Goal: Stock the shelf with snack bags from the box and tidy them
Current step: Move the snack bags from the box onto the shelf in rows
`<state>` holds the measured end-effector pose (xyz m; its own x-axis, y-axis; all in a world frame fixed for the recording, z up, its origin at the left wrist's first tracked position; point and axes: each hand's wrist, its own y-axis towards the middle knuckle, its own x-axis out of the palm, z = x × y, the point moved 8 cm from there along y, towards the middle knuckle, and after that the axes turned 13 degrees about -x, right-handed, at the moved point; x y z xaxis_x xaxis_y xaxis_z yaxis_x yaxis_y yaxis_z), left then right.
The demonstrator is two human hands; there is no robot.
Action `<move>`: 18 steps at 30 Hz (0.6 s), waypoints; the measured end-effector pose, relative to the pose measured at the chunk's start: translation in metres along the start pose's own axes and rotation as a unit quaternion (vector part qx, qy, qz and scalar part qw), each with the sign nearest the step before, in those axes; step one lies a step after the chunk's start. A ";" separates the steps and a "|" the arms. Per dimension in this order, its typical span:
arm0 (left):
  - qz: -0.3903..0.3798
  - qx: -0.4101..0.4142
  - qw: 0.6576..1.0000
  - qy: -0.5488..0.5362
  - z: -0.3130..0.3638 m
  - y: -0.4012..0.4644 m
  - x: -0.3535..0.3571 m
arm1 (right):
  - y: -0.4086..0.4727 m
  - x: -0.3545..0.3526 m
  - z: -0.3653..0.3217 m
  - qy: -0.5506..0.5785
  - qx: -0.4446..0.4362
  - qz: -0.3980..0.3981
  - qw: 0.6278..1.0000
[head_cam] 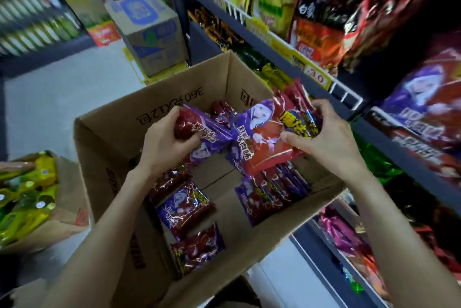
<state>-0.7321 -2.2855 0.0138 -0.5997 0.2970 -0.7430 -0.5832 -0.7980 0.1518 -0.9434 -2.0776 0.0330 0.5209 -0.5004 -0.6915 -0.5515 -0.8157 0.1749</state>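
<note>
Both bare forearms reach forward over the open brown cardboard box point(119, 133). The left hand point(167, 143) has its fingers curled round one end of a shiny red-and-purple foil snack bag point(199, 128); that bag's long axis runs roughly left to right, tilting down toward the right. The right hand point(326, 133) grips a bunch of the same bags point(272, 123) at their right end, thumb pressing the front one, so they fan leftward above the box. More such packets point(187, 208) lie loose inside. Dark metal shelves point(389, 133) of snacks stand just right of the box.
</note>
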 end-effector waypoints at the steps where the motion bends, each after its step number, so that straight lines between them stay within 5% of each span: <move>1: -0.002 0.003 1.000 -0.023 0.016 -0.002 -0.002 | -0.006 -0.017 0.004 0.021 0.004 0.017 1.000; 11: -0.012 0.064 0.977 -0.204 0.186 -0.050 0.024 | -0.129 -0.193 0.052 0.027 0.008 0.145 0.989; 18: -0.118 0.062 0.935 -0.329 0.302 -0.112 0.098 | -0.258 -0.306 0.090 0.003 0.047 0.221 0.974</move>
<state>-0.8909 -2.0088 0.1211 -0.6293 0.7483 -0.2099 -0.7767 -0.6146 0.1380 -1.0188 -1.6876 0.1368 0.2234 -0.7985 -0.5590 -0.7802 -0.4903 0.3885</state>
